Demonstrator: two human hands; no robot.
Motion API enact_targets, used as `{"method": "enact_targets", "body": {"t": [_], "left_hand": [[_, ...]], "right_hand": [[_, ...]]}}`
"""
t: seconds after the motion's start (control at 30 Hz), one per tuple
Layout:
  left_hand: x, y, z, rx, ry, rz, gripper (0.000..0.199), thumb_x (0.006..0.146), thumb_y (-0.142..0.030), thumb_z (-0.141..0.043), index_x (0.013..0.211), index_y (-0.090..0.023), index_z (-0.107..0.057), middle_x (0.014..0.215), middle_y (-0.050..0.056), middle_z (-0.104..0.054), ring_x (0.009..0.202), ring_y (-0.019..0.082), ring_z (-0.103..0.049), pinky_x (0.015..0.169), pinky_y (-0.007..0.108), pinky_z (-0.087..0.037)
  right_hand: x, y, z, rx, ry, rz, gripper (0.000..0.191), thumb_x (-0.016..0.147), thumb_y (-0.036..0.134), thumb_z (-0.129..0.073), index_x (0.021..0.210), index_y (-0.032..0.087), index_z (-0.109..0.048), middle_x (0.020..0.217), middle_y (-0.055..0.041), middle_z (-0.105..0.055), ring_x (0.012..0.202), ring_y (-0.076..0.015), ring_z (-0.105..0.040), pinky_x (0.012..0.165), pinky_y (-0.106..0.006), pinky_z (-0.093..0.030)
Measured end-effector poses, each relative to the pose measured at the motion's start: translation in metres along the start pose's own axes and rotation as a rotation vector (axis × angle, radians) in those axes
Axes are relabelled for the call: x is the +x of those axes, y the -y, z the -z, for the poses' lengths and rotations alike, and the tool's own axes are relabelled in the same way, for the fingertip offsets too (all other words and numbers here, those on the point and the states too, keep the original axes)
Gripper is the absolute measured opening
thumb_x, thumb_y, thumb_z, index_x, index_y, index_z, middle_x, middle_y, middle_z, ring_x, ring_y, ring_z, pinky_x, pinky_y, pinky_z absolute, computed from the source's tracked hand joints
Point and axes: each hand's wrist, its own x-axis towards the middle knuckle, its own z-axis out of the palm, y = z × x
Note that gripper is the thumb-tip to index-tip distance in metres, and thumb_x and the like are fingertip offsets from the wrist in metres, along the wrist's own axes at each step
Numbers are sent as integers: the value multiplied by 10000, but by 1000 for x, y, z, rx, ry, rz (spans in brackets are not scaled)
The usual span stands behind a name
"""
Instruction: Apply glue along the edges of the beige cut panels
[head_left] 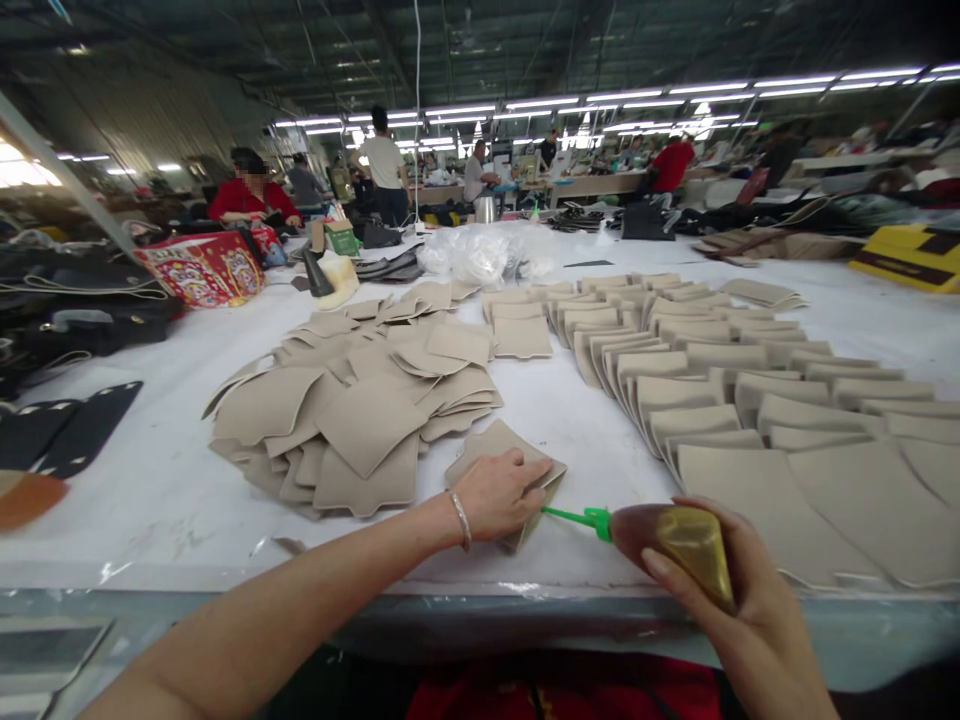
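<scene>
My right hand is wrapped round a squeeze bottle of amber-brown liquid, tilted on its side. Its thin green nozzle points left, with the tip at the near right edge of a beige leather-like piece. My left hand, with a bracelet at the wrist, presses this piece against the table, fingers closed on its right part, where a corner looks folded over. The hand hides the middle of the piece. Left of it lies a loose pile of similar beige pieces.
Overlapping rows of beige pieces cover the right of the white table. Clear plastic bags, a red patterned bag and a yellow box stand farther back. Black pieces lie left. Several people work behind.
</scene>
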Motion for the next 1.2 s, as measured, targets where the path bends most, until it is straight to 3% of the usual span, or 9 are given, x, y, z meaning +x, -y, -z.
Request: {"method": "enact_targets", "body": {"t": [0.17, 0.37, 0.6, 0.83, 0.97, 1.07, 1.2], "left_hand": [[0, -1, 1, 10, 3, 1, 493, 969, -355, -394, 1449, -266, -470, 1097, 64, -628, 929, 232, -653, 832, 337, -504], [0, -3, 4, -2, 15, 13, 466, 974, -336, -377, 1422, -287, -496, 1064, 47, -625, 909, 217, -650, 834, 327, -500], [-1, -2, 5, -28, 26, 15, 475, 968, -339, -383, 1425, -271, -492, 1077, 58, -619, 902, 220, -640, 832, 327, -497], [0, -5, 3, -54, 45, 49, 491, 957, -338, -383, 1434, -280, -482, 1085, 54, -604, 901, 224, -640, 836, 338, -498], [-1, -5, 7, -124, 59, 68, 499, 951, -335, -409, 1440, -274, -486, 1077, 53, -605, 929, 225, -635, 877, 341, -493], [-4, 0, 10, -243, 22, 94, 438, 958, -326, -429, 1370, -252, -560, 1109, 52, -596, 1000, 203, -613, 942, 308, -468], [-8, 7, 11, -208, -178, 392, 518, 859, -319, -621, 1344, -160, -534, 1283, 106, -516, 1158, 235, -540, 997, 311, -439]], "right_hand": [[-2, -5, -3, 33, 99, 37, 468, 802, 545, -672, 1184, 302, -555, 1130, 8, -598, 1008, -238, -578, 943, -322, -433], [30, -12, 6, -64, -52, 84, 568, 762, 614, -695, 1181, 269, -527, 1149, -38, -564, 1034, -300, -556, 955, -409, -432], [17, -7, 1, 25, 65, 5, 497, 810, 591, -658, 1173, 269, -552, 1084, -10, -607, 960, -251, -591, 892, -335, -451], [37, -20, 6, -32, -47, 84, 572, 783, 604, -697, 1185, 233, -531, 1125, -44, -586, 1025, -278, -575, 899, -366, -441], [24, -18, 5, 119, 73, -71, 561, 785, 608, -697, 1185, 242, -552, 1087, -29, -636, 984, -263, -611, 882, -343, -469], [24, -16, 12, 345, 109, -243, 537, 784, 572, -726, 1175, 232, -581, 1032, -42, -680, 982, -295, -645, 896, -389, -520], [43, -33, 32, 751, 85, -421, 378, 805, 504, -713, 1089, 255, -693, 1130, -74, -698, 1104, -368, -626, 899, -493, -573]]}}
